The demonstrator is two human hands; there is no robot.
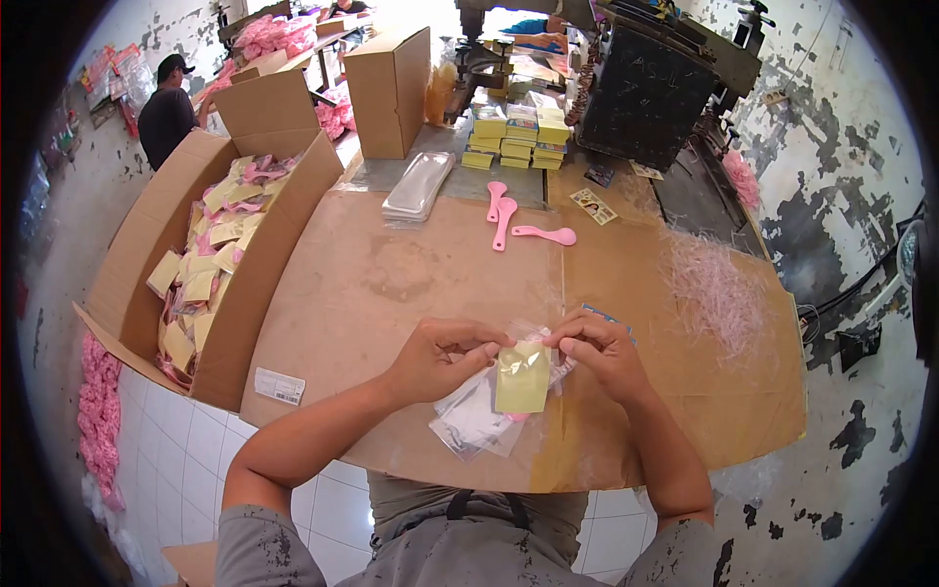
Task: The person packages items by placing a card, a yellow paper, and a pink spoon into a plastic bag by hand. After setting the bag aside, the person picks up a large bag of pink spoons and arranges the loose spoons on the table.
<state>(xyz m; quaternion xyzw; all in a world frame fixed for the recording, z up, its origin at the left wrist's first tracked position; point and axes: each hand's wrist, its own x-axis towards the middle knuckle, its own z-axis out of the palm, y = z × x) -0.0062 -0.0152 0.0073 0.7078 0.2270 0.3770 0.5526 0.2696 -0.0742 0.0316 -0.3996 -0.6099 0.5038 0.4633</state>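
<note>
Near the table's front edge, my left hand point(442, 358) pinches the upper left corner of a clear plastic bag point(529, 333). The bag's upper right side is between the fingertips of my right hand point(608, 358). A pale yellow card point(521, 380) shows through the shiny film, and a bit of pink peeks out below it. Loose clear bags point(469, 423) lie flat under and left of the held one. Part of a blue printed card point(599, 313) sticks out behind my right hand. Farther off lie several pink plastic spoons point(504, 223).
An open carton point(284, 269) on the left holds many bagged yellow cards. At the back are a stack of clear bags point(419, 186), piled yellow cards point(516, 132) and a black machine point(641, 93). Shredded filler point(719, 293) lies right. A person point(168, 122) stands far left.
</note>
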